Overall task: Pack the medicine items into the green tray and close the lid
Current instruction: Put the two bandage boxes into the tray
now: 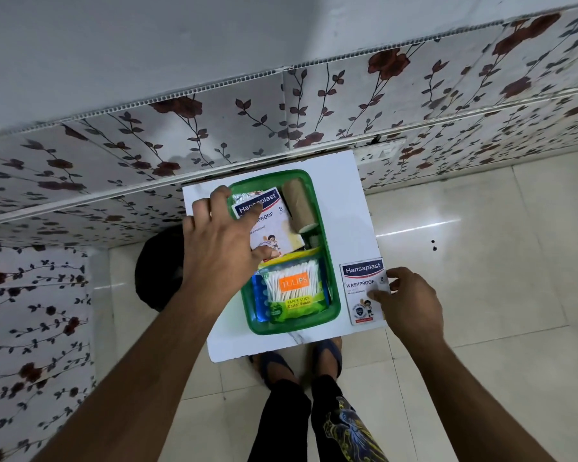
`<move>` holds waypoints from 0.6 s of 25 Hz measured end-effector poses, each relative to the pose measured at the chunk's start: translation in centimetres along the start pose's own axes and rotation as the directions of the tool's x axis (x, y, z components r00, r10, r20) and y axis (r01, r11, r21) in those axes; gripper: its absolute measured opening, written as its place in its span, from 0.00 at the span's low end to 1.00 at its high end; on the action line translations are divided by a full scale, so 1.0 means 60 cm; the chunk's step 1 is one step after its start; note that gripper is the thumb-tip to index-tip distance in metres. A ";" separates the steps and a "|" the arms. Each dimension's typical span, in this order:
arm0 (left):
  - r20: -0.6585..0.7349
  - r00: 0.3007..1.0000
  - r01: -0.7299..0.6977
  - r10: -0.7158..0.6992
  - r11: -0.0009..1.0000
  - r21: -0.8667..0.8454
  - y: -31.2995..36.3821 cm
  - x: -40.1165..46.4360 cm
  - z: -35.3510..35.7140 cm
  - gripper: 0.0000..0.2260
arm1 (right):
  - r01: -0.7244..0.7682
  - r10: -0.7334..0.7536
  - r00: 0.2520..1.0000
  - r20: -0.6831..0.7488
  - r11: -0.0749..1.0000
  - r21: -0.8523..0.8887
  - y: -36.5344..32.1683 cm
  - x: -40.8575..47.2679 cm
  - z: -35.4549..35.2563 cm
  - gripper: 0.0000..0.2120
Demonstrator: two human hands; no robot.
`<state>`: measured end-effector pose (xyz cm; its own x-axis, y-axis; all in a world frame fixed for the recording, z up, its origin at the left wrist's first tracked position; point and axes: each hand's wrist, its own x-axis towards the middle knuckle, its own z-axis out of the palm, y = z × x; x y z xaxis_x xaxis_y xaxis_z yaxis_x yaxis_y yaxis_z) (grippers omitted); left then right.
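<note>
Swab pack (pixel 292 291) lies in tray (pixel 331 261); plaster box (pixel 362 288) right of it.

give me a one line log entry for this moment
left hand on Hansaplast box in tray | right hand on Hansaplast box on table | lid unseen

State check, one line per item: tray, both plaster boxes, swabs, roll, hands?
green tray: open, no lid visible
Hansaplast box in tray: under left hand
second Hansaplast box: outside tray, right hand fingers on it
Tulips cotton swabs: packed
brown roll: packed
</note>
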<state>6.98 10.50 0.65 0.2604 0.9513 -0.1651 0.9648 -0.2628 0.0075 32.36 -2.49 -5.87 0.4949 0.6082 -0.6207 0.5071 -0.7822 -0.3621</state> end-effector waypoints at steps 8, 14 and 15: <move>0.015 1.000 -0.009 0.009 1.000 -0.012 -0.013 0.017 -0.002 0.31 | -0.017 0.025 0.997 -0.066 0.993 0.121 -0.019 -0.016 -0.045 0.06; -0.055 0.994 0.065 -0.099 0.899 -0.433 -0.033 -0.015 -0.014 0.18 | 0.222 -0.094 0.964 -0.248 0.797 0.561 -0.124 -0.079 -0.134 0.09; -0.066 0.990 0.078 -0.125 0.871 -0.485 -0.037 -0.023 -0.013 0.17 | 0.251 -0.139 0.964 -0.225 0.750 0.612 -0.147 -0.088 -0.137 0.08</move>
<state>4.54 9.90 1.64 0.1393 0.9853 -0.0992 0.8780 -0.0766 0.4725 31.06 2.30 6.31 0.5653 0.7259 -0.3919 0.0722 -0.5167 -0.8531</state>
